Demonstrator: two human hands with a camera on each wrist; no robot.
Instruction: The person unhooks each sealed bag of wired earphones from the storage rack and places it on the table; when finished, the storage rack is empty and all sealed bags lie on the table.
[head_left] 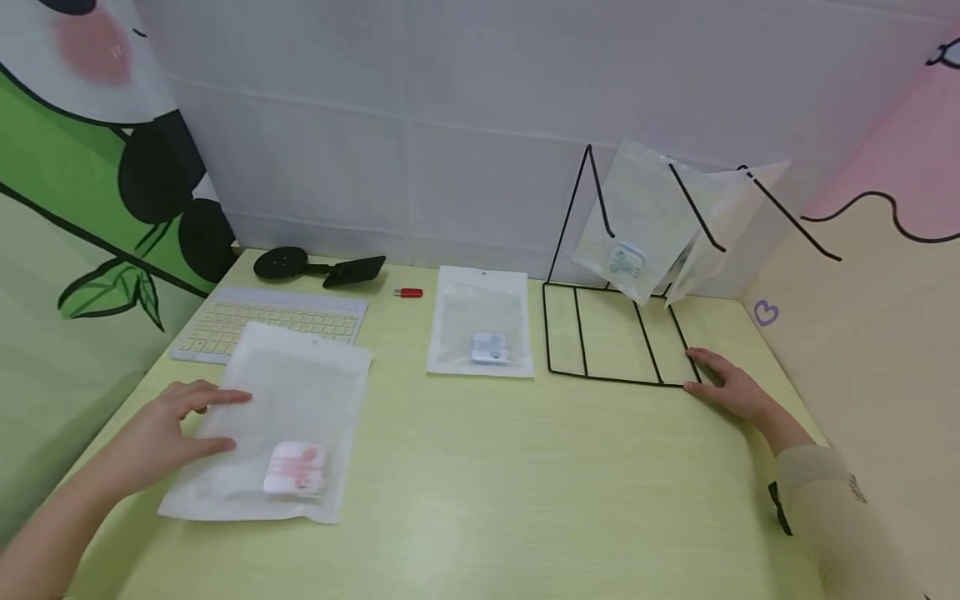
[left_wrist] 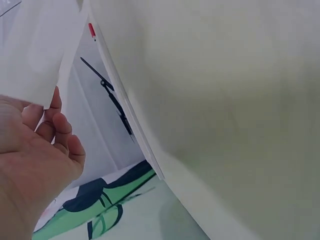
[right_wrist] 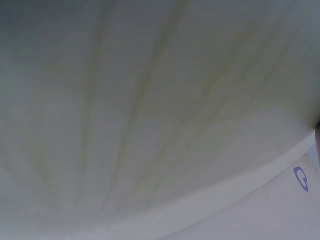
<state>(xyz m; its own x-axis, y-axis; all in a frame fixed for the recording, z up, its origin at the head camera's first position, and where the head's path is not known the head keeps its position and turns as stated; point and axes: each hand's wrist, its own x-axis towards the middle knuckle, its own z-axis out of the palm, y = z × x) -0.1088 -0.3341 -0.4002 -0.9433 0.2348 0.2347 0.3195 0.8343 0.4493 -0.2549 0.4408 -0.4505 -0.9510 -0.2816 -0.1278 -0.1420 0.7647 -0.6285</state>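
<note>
A white pouch (head_left: 288,400) with a small pink-and-white packet (head_left: 296,469) inside slants over the left of the table. My left hand (head_left: 168,437) holds its left edge, index finger and thumb over its front; the left wrist view shows the other fingers curled by the edge. At the right, a black wire rack (head_left: 606,380) carries hanging pouches (head_left: 637,212). The fingertips of my right hand (head_left: 731,387) rest on its front right corner. Another white pouch (head_left: 483,321), with a blue-and-white packet inside, lies beside the rack.
Partly behind the held pouch is a white keyboard (head_left: 225,329). Near the back edge lie a black folding stand (head_left: 281,264) and a small red USB stick (head_left: 409,292). A pale curtain (head_left: 375,167) closes off the back, and printed cloth hangs at both sides.
</note>
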